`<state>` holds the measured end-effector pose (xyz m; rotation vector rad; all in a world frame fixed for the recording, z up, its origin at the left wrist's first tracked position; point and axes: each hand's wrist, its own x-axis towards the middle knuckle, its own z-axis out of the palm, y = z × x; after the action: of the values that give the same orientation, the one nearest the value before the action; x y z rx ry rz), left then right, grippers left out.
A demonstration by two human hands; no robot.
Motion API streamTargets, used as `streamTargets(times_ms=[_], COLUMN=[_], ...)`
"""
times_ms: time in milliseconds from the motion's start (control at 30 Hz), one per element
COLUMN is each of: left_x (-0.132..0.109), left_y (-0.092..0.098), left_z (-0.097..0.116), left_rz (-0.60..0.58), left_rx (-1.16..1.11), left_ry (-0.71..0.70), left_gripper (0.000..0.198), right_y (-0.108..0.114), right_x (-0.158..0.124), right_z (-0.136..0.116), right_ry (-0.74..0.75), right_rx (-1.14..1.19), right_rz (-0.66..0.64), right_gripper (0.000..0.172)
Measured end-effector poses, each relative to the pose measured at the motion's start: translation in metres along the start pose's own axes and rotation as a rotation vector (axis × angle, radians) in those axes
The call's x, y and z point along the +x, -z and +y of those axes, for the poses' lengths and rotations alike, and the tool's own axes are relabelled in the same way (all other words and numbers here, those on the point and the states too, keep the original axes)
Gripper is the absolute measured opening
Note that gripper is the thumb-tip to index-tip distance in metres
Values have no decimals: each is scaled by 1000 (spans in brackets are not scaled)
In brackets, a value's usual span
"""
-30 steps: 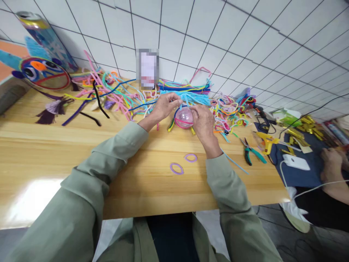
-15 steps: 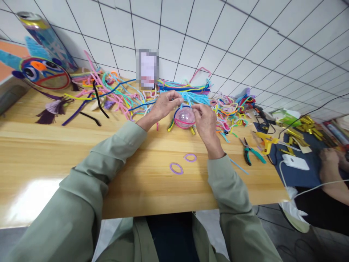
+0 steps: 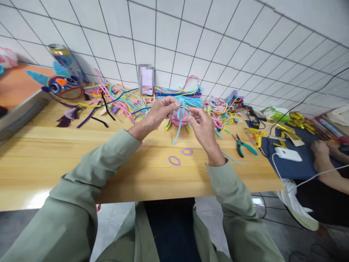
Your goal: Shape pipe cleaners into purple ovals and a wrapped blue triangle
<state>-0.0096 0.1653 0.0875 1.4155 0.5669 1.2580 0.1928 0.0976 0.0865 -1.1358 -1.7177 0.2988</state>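
Observation:
My left hand (image 3: 167, 109) pinches a bent light blue pipe cleaner (image 3: 179, 131) between thumb and fingertips; its long end hangs down towards me. My right hand (image 3: 202, 125) is just right of it, thumb and forefinger a little apart, with nothing visible between them. Behind the pipe cleaner, partly hidden, a clear plastic ball (image 3: 176, 122) rests on the table, ringed with pink and blue pipe cleaners and with yellow-green pieces (image 3: 187, 127) at its base. Two purple eye-shaped loops, a nearer one (image 3: 169, 160) and a farther one (image 3: 182, 153), lie in front of my hands.
Loose pipe cleaners (image 3: 128, 103) line the wall beside a propped phone (image 3: 147, 80). A decorated bird-like face (image 3: 67, 88) and a can (image 3: 71, 63) stand at left. Pliers (image 3: 240, 145), a yellow glue gun (image 3: 256, 136) and a white device (image 3: 289, 154) lie at right, near another person's arm (image 3: 327, 160).
The light blue pipe cleaner has swung from above the ball to hang down in front of it. My right fingers have come away from it. The camera view has shifted.

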Motion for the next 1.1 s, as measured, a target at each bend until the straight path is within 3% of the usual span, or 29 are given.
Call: streamTargets(times_ms=[233, 433, 733, 1100], left_x=[-56, -84, -87, -92], left_y=[-20, -32, -39, -23], left_z=[30, 44, 64, 53], left_rz=[-58, -85, -20, -34], left_rx=[-29, -80, -106, -114], left_ry=[81, 100, -15, -20], left_gripper=[57, 55, 52, 54], right_y=[3, 7, 15, -1], right_x=[-34, -47, -28, -36], right_z=[-33, -54, -83, -78], right_ry=[65, 161, 247, 144], right_rx=[4, -38, -71, 157], right_rz=[50, 75, 68, 43], right_gripper=[27, 23, 19, 17])
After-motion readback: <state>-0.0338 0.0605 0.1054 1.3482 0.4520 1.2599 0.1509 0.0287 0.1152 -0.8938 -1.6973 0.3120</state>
